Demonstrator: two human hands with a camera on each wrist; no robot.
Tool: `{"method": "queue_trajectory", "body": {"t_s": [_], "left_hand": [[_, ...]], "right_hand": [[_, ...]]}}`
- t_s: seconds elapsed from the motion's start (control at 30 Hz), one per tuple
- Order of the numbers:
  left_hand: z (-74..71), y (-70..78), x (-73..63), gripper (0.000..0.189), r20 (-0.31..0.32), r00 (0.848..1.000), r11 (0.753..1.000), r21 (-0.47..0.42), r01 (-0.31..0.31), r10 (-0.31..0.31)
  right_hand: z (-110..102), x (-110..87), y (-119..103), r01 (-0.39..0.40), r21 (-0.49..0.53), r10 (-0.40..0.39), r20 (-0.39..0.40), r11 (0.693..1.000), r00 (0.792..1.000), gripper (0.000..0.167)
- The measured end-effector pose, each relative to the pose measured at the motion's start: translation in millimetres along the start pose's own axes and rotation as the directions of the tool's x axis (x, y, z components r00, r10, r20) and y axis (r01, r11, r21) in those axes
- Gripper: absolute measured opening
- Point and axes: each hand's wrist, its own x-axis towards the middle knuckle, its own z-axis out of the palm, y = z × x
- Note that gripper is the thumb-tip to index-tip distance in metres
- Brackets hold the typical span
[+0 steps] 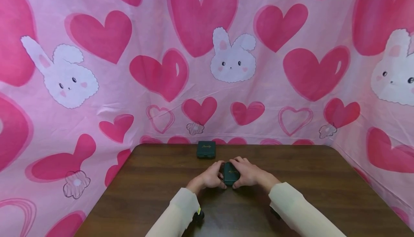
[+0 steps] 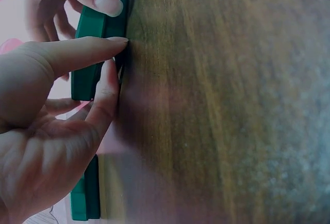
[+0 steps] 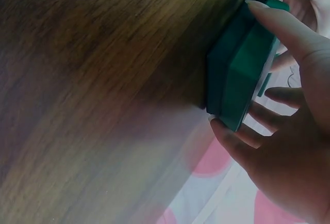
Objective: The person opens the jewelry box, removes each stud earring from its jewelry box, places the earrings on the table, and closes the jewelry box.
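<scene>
A small dark green jewelry box (image 1: pixel 231 177) with gold script on its lid sits at the middle of the table, between both hands. From the left, my left hand (image 1: pixel 211 175) grips it, thumb at the near side and fingers toward the far side. On the other side my right hand (image 1: pixel 249 173) holds it too, its thumb along the near right edge. In the left wrist view, the thumb and a finger meet the lower part of the green box (image 2: pixel 92 28). The right wrist view has the fingertips at the end of the box (image 3: pixel 245 74), close against the tabletop.
A second dark green box (image 1: pixel 206 150) with gold lettering stands farther back, slightly left. Both boxes are on a brown wood-grain table (image 1: pixel 291 201). Behind and at the sides hangs a pink cloth (image 1: pixel 197 75) with hearts and white rabbits.
</scene>
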Motion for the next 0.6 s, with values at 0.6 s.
{"method": "queue_trajectory", "body": {"t_s": [0.6], "left_hand": [[1.6,-1.3,4.3,0.091,-0.012,1.000,0.998,0.056,-0.014,0.014]], "right_hand": [[3.2,5.1,2.7,0.024,0.021,-0.024,0.004,1.000,1.000,0.086]]}}
